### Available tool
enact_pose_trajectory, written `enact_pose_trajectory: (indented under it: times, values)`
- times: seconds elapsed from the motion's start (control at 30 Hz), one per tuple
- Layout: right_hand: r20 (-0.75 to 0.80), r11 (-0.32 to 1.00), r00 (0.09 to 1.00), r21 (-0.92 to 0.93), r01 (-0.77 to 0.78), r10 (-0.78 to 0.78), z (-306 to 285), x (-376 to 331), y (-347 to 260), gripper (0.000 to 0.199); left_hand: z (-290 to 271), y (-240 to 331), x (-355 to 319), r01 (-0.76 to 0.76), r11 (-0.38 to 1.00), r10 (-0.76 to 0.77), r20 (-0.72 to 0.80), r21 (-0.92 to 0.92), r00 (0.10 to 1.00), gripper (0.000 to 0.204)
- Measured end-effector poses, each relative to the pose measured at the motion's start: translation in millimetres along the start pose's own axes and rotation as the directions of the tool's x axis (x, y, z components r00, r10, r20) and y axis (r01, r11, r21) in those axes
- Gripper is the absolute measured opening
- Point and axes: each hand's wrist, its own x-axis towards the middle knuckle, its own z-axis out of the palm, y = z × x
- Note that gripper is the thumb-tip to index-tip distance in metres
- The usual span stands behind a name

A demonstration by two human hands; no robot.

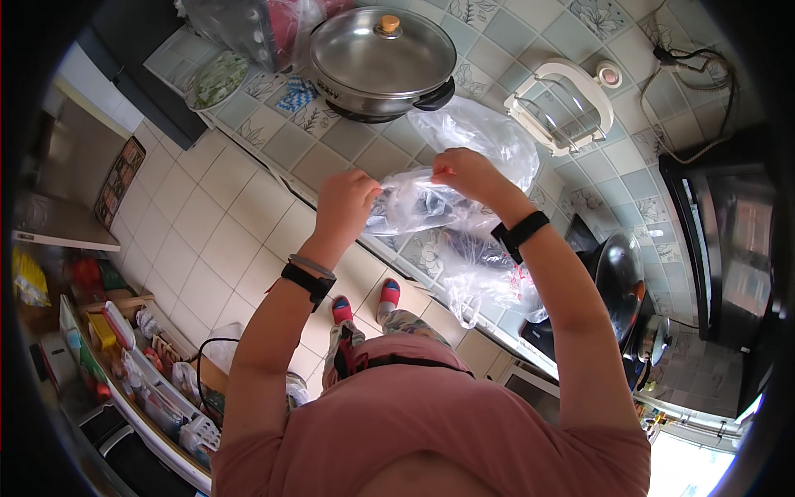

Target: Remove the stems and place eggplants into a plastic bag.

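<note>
Tiled counter [348, 153] beneath my raised arms, lidded steel wok [383, 60] at its far side, clear plastic bag [431, 203] with dark contents held above the counter edge, my left hand [344, 203] and right hand [465, 174] each pinching its top.

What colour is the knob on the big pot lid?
The knob on the silver lid is golden orange, seen in the head view.
</note>
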Motion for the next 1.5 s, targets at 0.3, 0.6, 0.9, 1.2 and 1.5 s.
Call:
enact_pose_trajectory:
  times: [0.3, 0.6, 0.9, 1.2, 1.5]
  values:
    - [-0.073, 0.947, 0.995, 0.318, -0.034, 0.061, -21.9, -16.3, 17.9, 0.044, -3.5, -25.7, -6.6, 0.152, 0.98, -0.171, -0.144, -0.131, 0.975, 0.007]
    - [-0.298, 0.942, 0.903, 0.228, -0.247, 0.309, -12.8, -11.5, 21.1, 0.03, -13.2, -27.9, 11.4, 0.236, 0.956, -0.254, -0.086, -0.177, 0.963, 0.012]
    - [-0.36, 0.839, 0.842, 0.513, -0.181, 0.402, -25.0, -20.4, -11.5, 0.024, -34.4, 21.3, 18.9, -0.177, 0.977, 0.193, -0.145, 0.116, 0.97, 0.025]
    - [-0.645, 0.976, 0.75, 0.219, 0.001, 0.144, -32.6, -51.2, -23.4, 0.022, -21.4, 20.5, 18.7, -0.295, 0.915, 0.233, 0.233, 0.277, 0.944, 0.012]
    - [-0.291, 0.937, 0.891, -0.133, 0.324, -0.349, 15.4, -55.2, -110.8, 0.027, -72.6, 46.3, -2.4, -0.432, 0.899, 0.397, 0.285, 0.069, 0.872, 0.006]
